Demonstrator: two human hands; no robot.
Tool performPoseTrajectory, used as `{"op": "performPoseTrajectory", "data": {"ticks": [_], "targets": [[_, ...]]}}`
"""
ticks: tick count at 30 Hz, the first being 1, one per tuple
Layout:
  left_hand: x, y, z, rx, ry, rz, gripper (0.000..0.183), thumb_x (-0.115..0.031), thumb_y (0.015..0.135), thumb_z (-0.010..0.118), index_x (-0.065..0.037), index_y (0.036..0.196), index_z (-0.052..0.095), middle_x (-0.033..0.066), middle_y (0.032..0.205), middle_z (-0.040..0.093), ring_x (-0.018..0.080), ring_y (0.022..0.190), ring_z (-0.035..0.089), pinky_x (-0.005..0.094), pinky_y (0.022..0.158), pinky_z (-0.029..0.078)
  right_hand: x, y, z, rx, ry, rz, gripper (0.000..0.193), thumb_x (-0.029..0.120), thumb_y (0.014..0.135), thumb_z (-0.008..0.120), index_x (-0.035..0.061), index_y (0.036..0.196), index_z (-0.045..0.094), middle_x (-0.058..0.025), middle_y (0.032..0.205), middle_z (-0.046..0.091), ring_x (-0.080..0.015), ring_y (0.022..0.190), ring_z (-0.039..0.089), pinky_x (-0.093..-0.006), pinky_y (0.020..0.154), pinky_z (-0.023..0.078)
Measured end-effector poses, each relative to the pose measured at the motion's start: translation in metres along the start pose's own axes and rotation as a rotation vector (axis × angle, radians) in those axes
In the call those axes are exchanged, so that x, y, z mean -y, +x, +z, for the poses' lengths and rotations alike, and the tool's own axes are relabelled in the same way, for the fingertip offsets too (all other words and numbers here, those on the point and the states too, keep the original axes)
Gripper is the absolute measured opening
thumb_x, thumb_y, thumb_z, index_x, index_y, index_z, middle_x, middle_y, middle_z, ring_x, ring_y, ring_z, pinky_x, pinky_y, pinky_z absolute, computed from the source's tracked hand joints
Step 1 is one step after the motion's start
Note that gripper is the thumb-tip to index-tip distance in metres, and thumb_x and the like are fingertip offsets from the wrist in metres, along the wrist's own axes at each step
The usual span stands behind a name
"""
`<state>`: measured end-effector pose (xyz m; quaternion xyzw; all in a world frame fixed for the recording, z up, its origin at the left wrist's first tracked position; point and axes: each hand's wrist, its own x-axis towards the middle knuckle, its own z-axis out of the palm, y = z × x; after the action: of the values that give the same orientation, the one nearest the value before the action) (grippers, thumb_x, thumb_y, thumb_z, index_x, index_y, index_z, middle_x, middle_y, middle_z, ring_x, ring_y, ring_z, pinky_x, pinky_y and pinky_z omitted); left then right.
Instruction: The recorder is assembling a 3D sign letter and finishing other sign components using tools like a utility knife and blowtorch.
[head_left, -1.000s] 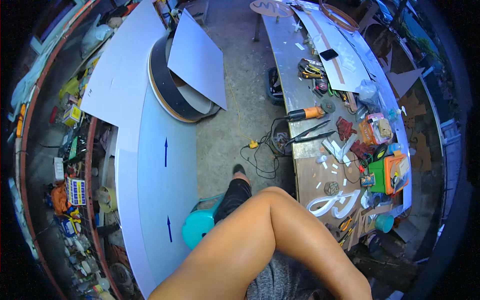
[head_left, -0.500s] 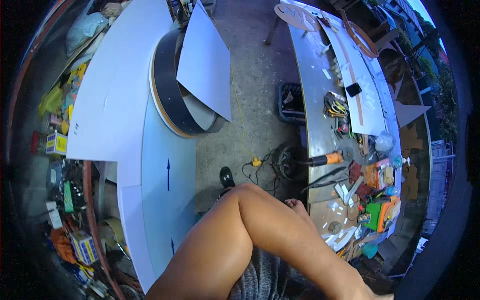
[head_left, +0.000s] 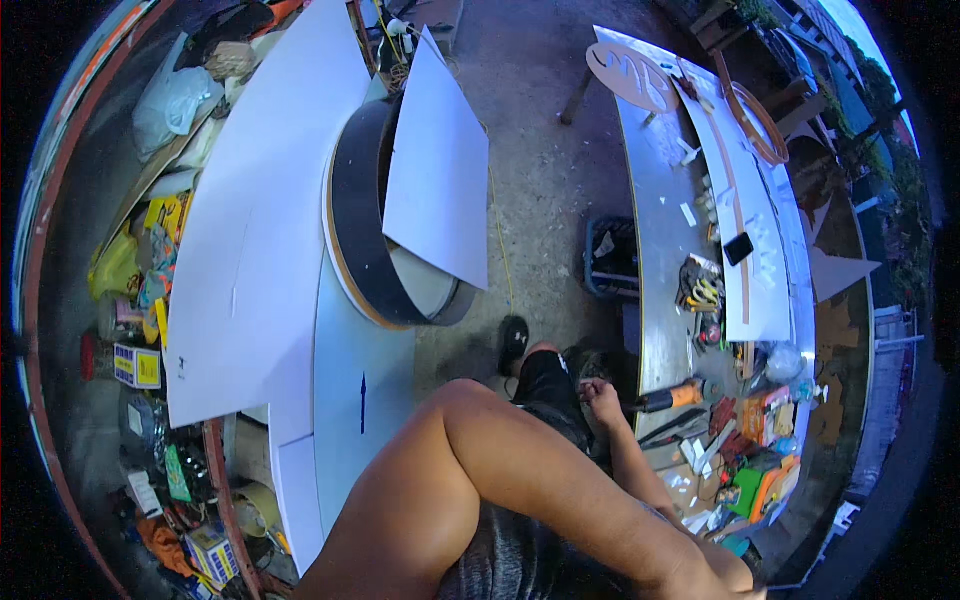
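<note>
My left arm reaches across my body to the right. Its hand point(head_left: 745, 582) lies at the lower edge beside my right arm, mostly cut off, so its fingers do not show. My right hand point(head_left: 601, 401) is raised beside the right-hand table with its fingers curled in. Whether anything small is inside it I cannot make out. Nearest to it on the table edge lies an orange and black angle grinder point(head_left: 672, 397). To my left, a large curved piece with a black side wall point(head_left: 357, 220) stands on a light blue sheet point(head_left: 345, 375) marked with a dark arrow.
A white panel point(head_left: 437, 170) leans over the curved piece. Pliers point(head_left: 703, 288), a phone point(head_left: 738, 249) and scraps crowd the right table point(head_left: 655, 340). A dark crate point(head_left: 612, 258) stands on the floor beside it. Shelves of bags and boxes point(head_left: 137, 367) line the far left.
The view has shifted, so both tables sit lower and farther right in it. My right hand and forearm now show more fully. My left arm still crosses my body.
</note>
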<state>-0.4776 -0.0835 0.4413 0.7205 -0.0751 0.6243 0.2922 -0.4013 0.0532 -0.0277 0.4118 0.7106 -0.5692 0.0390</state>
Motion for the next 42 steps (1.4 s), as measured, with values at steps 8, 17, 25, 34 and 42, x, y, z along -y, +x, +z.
{"op": "performPoseTrajectory", "data": {"ticks": [8, 17, 25, 34, 42], "targets": [[0.058, -0.006, -0.125, -0.001, 0.134, 0.014, 0.026, -0.033, 0.099, 0.046, -0.012, 0.110, 0.057, 0.0033, 0.094, 0.060, 0.0226, 0.100, 0.055, 0.0470, 0.092, 0.038, 0.016, 0.137, -0.052, -0.027, -0.114, -0.102, 0.023, 0.013, 0.103, 0.048, -0.0005, 0.114, 0.063, -0.0092, 0.093, 0.069, -0.0147, 0.077, 0.064, -0.0301, 0.071, 0.053], [0.072, 0.002, -0.331, -0.072, 0.180, 0.097, 0.024, -0.028, 0.099, 0.048, -0.009, 0.109, 0.058, 0.0058, 0.096, 0.061, 0.0234, 0.102, 0.055, 0.0461, 0.093, 0.038, 0.161, 0.280, -0.158, -0.113, -0.385, -0.317, 0.025, 0.012, 0.102, 0.048, -0.0018, 0.117, 0.061, -0.0125, 0.095, 0.070, -0.0169, 0.081, 0.067, -0.0327, 0.071, 0.055], [0.118, -0.003, -0.444, -0.092, 0.210, 0.119, 0.023, -0.024, 0.098, 0.050, -0.006, 0.109, 0.059, 0.0081, 0.098, 0.061, 0.0242, 0.103, 0.055, 0.0452, 0.094, 0.038, 0.303, 0.375, -0.159, -0.114, -0.204, -0.389, 0.023, 0.011, 0.101, 0.049, 0.0001, 0.117, 0.061, -0.0105, 0.090, 0.070, -0.0190, 0.079, 0.066, -0.0325, 0.071, 0.054], [0.119, -0.145, -0.715, -0.090, 0.591, -0.742, 0.022, -0.012, 0.089, 0.060, -0.010, 0.110, 0.065, 0.0139, 0.104, 0.065, 0.0337, 0.104, 0.060, 0.0445, 0.091, 0.043, 0.359, 0.488, -0.212, -0.288, -0.236, -0.160, 0.024, 0.015, 0.095, 0.057, 0.0048, 0.115, 0.065, -0.0172, 0.091, 0.071, -0.0289, 0.082, 0.069, -0.0389, 0.074, 0.053], [0.081, -0.362, -0.821, -0.020, 1.033, -1.564, 0.025, -0.022, 0.096, 0.053, -0.006, 0.113, 0.062, 0.0162, 0.104, 0.068, 0.0341, 0.099, 0.064, 0.0469, 0.086, 0.047, 0.431, 0.586, -0.248, -0.422, -0.159, -0.067, 0.026, 0.014, 0.093, 0.053, 0.0020, 0.114, 0.065, -0.0142, 0.091, 0.073, -0.0236, 0.079, 0.069, -0.0375, 0.074, 0.054]]}}
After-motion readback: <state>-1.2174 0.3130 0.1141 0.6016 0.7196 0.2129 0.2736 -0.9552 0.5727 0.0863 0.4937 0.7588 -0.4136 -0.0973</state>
